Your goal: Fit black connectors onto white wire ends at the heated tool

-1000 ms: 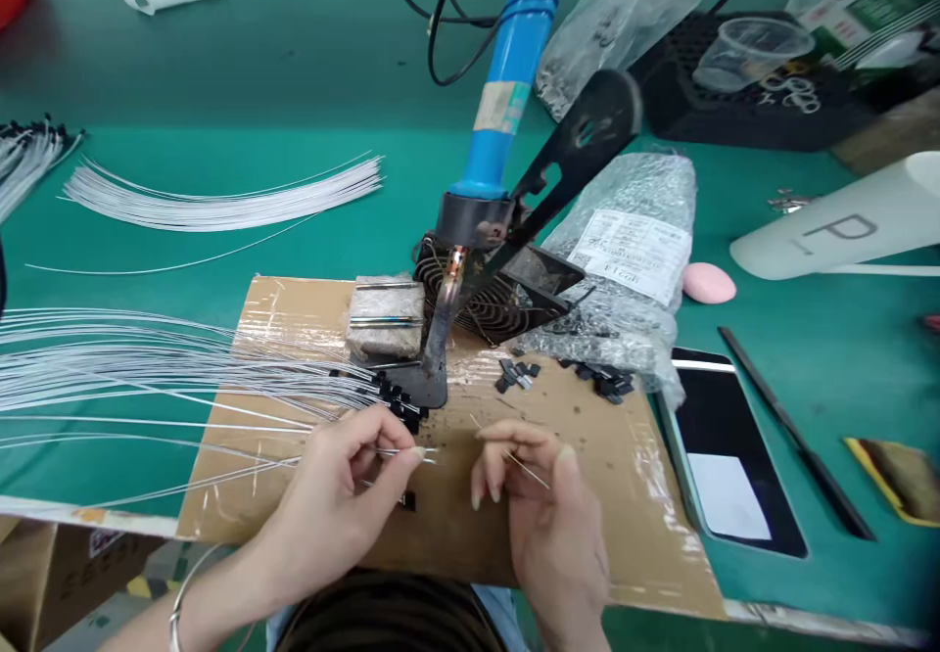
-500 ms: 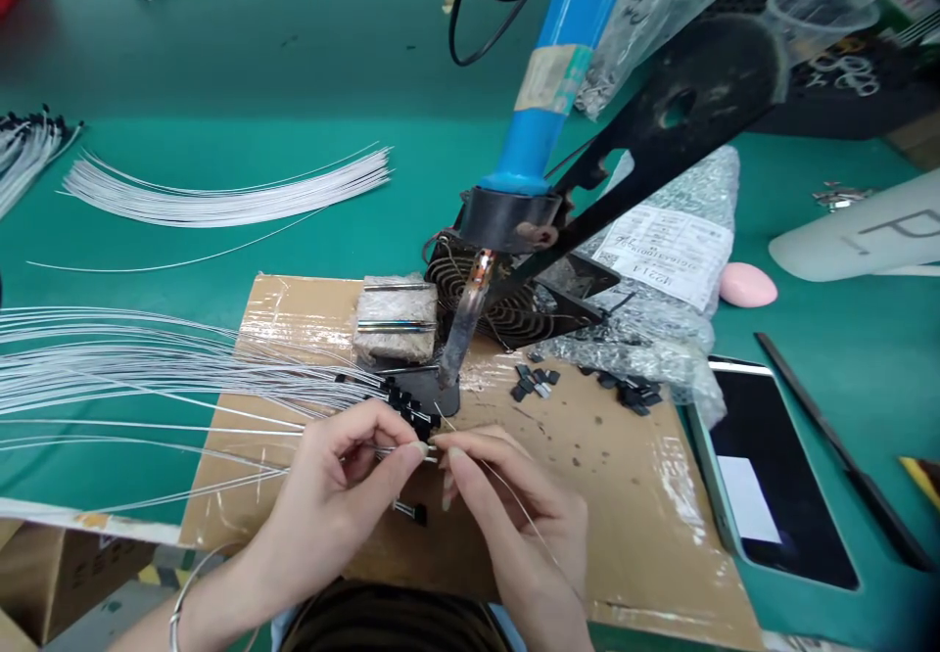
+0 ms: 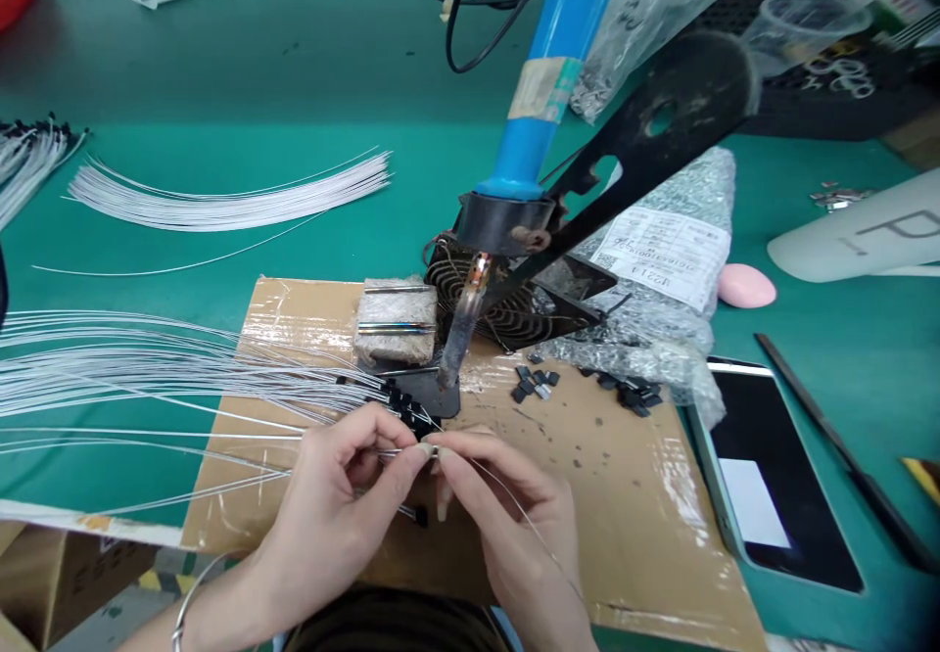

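My left hand (image 3: 367, 505) is closed, thumb and forefinger pinching the ends of white wires (image 3: 389, 453). My right hand (image 3: 514, 515) is closed too, its fingertips meeting those of the left. A thin silvery wire (image 3: 525, 515) passes through its fingers and trails back over the hand. The small piece where the fingertips meet is mostly hidden. Just beyond the hands, black connectors (image 3: 403, 404) sit on the ends of a spread of white wires (image 3: 294, 378). One more black connector (image 3: 418, 515) lies under the hands. Over them, a blue-handled soldering iron (image 3: 464, 324) points downward.
A black metal arm (image 3: 646, 133) holds the iron above a small fan (image 3: 470, 285). Cardboard (image 3: 624, 535) covers the work spot, with loose black housings (image 3: 533, 383) on it. A phone (image 3: 785, 476) lies at right; a white wire bundle (image 3: 235, 192) lies at back left.
My right hand has moved slightly left and its fingertips have closed in against the left ones. The silvery wire's tip, which stuck up beyond the fingers, has dropped lower.
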{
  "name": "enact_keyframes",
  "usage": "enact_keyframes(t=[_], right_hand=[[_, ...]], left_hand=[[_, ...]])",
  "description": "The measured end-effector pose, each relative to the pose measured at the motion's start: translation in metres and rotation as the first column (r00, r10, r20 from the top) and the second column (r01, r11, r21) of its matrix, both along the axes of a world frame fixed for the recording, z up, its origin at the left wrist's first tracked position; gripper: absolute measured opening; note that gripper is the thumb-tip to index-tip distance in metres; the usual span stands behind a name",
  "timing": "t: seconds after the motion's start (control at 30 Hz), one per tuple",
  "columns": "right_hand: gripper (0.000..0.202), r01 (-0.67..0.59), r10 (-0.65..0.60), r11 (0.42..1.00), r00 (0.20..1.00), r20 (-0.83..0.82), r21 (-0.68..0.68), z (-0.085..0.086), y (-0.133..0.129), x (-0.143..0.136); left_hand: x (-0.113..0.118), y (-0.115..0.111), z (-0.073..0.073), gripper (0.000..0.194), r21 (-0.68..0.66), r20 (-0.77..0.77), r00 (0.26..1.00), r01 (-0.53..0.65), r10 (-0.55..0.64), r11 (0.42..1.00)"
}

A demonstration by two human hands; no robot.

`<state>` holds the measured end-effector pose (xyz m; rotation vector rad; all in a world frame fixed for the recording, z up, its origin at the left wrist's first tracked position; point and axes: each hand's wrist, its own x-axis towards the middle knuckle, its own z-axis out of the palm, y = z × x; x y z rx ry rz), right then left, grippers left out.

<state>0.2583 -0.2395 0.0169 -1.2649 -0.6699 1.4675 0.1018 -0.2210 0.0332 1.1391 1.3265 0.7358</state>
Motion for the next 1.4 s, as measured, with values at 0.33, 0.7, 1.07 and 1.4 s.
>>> enact_keyframes(t=[0.33,0.7,1.07,1.4], right_hand=[[0.020,-0.007,0.004,0.999,0.995,-0.101,-0.035,0.003,0.001,0.001],[0.018,-0.098,0.096,0.995,0.965,-0.245,0.003,-0.010,0.001,0.008],[0.022,-0.150,0.128,0.987,0.946,-0.298,-0.052,-0.010,0.002,0.012],[0.022,-0.107,0.082,0.993,0.932,-0.352,-0.051,-0.010,-0.001,0.006]], left_hand=[[0.000,-0.002,0.001,0.027,0.044,-0.046,0.999,0.016,-0.014,0.999],[0.001,-0.005,0.003,0.026,0.109,-0.139,0.990,0.047,-0.031,0.993],[0.001,-0.006,0.002,0.026,0.081,-0.115,0.993,0.043,-0.033,0.996],[0.005,-0.011,-0.006,0.027,0.141,-0.148,0.988,-0.032,0.053,0.990]])
